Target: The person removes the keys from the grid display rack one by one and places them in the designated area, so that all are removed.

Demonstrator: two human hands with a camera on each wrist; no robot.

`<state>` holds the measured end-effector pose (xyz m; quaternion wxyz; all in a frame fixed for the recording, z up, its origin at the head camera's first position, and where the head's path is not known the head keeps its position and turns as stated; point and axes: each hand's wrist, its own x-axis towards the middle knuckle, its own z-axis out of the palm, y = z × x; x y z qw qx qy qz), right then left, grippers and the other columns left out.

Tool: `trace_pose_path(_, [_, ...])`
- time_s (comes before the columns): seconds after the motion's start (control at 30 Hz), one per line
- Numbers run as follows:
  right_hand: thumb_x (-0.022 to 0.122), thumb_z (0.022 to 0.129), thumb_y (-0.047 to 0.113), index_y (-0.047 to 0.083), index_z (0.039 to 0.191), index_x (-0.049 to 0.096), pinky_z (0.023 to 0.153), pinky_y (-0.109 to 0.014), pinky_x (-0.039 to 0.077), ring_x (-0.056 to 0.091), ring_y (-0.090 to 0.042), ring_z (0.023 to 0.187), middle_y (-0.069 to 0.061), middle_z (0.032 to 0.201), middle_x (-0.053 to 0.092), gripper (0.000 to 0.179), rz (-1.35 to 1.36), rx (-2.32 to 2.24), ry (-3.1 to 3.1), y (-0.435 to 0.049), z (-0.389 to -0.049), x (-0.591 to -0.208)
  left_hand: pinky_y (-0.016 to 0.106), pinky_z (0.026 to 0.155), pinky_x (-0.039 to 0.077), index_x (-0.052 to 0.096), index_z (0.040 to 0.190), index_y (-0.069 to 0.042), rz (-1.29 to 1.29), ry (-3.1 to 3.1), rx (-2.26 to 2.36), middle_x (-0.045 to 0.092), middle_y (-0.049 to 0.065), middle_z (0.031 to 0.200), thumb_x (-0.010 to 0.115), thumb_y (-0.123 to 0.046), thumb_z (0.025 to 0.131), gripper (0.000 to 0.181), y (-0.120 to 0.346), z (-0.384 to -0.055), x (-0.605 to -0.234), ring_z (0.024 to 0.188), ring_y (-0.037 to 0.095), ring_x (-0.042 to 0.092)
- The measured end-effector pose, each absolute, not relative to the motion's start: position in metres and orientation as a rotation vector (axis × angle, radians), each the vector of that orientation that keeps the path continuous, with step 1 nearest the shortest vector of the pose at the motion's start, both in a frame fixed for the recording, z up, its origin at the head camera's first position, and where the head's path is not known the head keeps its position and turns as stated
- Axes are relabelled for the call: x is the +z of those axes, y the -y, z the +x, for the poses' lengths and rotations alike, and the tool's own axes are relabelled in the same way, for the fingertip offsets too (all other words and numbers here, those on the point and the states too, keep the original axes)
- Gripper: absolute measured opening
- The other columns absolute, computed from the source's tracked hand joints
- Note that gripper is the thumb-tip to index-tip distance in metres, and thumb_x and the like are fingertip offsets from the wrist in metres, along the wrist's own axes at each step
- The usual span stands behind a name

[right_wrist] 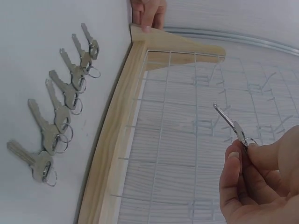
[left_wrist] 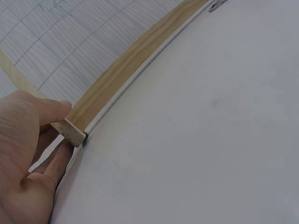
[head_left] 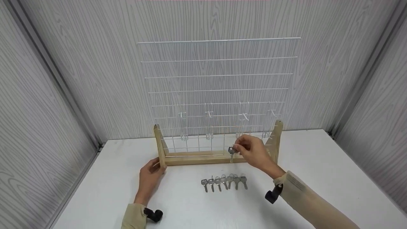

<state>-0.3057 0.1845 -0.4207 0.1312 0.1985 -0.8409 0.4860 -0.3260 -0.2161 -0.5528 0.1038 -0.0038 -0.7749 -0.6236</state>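
Observation:
My right hand point(head_left: 252, 153) pinches a key point(head_left: 231, 152) by its ring end, between thumb and fingertips, in front of the lower part of a white wire grid rack point(head_left: 219, 90). In the right wrist view that key point(right_wrist: 230, 122) points up and away from the fingers, with a small ring point(right_wrist: 251, 141) beside the thumb. My left hand point(head_left: 150, 175) grips the left end of the rack's wooden base point(head_left: 203, 159). In the left wrist view, thumb and fingers close around the wooden end piece point(left_wrist: 72, 133).
Several keys point(head_left: 224, 182) with rings lie in a row on the white table point(head_left: 178, 203), in front of the base. White hooks point(head_left: 244, 116) hang in two rows on the grid. Grey wood-patterned panels point(head_left: 95, 63) stand behind and at both sides.

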Motion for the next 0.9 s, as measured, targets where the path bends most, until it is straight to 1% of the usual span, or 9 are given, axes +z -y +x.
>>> trace_pose_path(0.1, [0.07, 0.103, 0.005, 0.004, 0.099, 0.073, 0.066, -0.021, 0.057, 0.073, -0.022, 0.08, -0.009, 0.092, 0.079, 0.005, 0.582, 1.379, 2.457, -0.191, -0.304, -0.429, 0.019, 0.097, 0.059, 0.059, 0.149, -0.002, -0.026, 2.268, -1.856, 0.059, 0.025, 0.151, 0.073, -0.009, 0.101, 0.05, 0.216, -0.327, -0.552, 0.141, 0.04, 0.058])
trace_pose_path(0.23, [0.072, 0.102, 0.007, 0.006, 0.099, 0.075, 0.065, -0.021, 0.055, 0.073, -0.027, 0.08, -0.008, 0.091, 0.079, 0.005, 0.583, 1.363, 2.469, -0.197, -0.304, -0.439, 0.018, 0.095, 0.059, 0.061, 0.147, -0.003, -0.028, 2.254, -1.864, 0.06, 0.024, 0.15, 0.073, -0.007, 0.101, 0.048, 0.216, -0.327, -0.552, 0.14, 0.039, 0.059])
trace_pose_path(0.37, [0.073, 0.101, 0.007, 0.005, 0.099, 0.076, 0.065, -0.02, 0.055, 0.072, -0.025, 0.079, -0.009, 0.091, 0.079, 0.004, 0.584, 1.377, 2.471, -0.203, -0.305, -0.448, 0.018, 0.096, 0.059, 0.061, 0.147, -0.003, -0.02, 2.265, -1.851, 0.06, 0.023, 0.151, 0.073, -0.008, 0.101, 0.048, 0.216, -0.327, -0.552, 0.141, 0.039, 0.059])
trace_pose_path(0.53, [0.073, 0.101, 0.006, 0.002, 0.1, 0.075, 0.067, -0.02, 0.058, 0.074, -0.025, 0.081, -0.012, 0.093, 0.079, 0.005, 0.573, 1.416, 2.469, -0.211, -0.306, -0.458, 0.019, 0.097, 0.059, 0.061, 0.147, -0.003, -0.008, 2.258, -1.862, 0.06, 0.023, 0.151, 0.074, -0.01, 0.101, 0.048, 0.217, -0.327, -0.552, 0.141, 0.038, 0.059])
trace_pose_path(0.7, [0.073, 0.101, 0.005, 0.003, 0.097, 0.075, 0.066, -0.021, 0.059, 0.072, -0.019, 0.076, -0.014, 0.09, 0.078, 0.005, 0.582, 1.431, 2.469, -0.221, -0.308, -0.473, 0.019, 0.097, 0.059, 0.062, 0.147, -0.003, -0.006, 2.249, -1.866, 0.06, 0.023, 0.151, 0.074, -0.01, 0.101, 0.048, 0.217, -0.326, -0.552, 0.14, 0.038, 0.059])
trace_pose_path(0.77, [0.073, 0.101, 0.004, 0.002, 0.096, 0.075, 0.065, -0.02, 0.059, 0.072, -0.019, 0.074, -0.016, 0.088, 0.078, 0.006, 0.59, 1.453, 2.455, -0.225, -0.309, -0.48, 0.019, 0.097, 0.059, 0.062, 0.147, -0.003, -0.01, 2.25, -1.86, 0.06, 0.024, 0.151, 0.074, -0.01, 0.101, 0.048, 0.216, -0.325, -0.552, 0.14, 0.039, 0.059])
trace_pose_path(0.9, [0.073, 0.1, 0.004, 0.0, 0.097, 0.075, 0.064, -0.019, 0.059, 0.073, -0.028, 0.076, -0.016, 0.088, 0.078, 0.006, 0.584, 1.485, 2.453, -0.232, -0.309, -0.493, 0.02, 0.099, 0.059, 0.062, 0.147, -0.003, -0.014, 2.26, -1.839, 0.06, 0.023, 0.151, 0.074, -0.01, 0.101, 0.048, 0.216, -0.326, -0.554, 0.14, 0.038, 0.059])
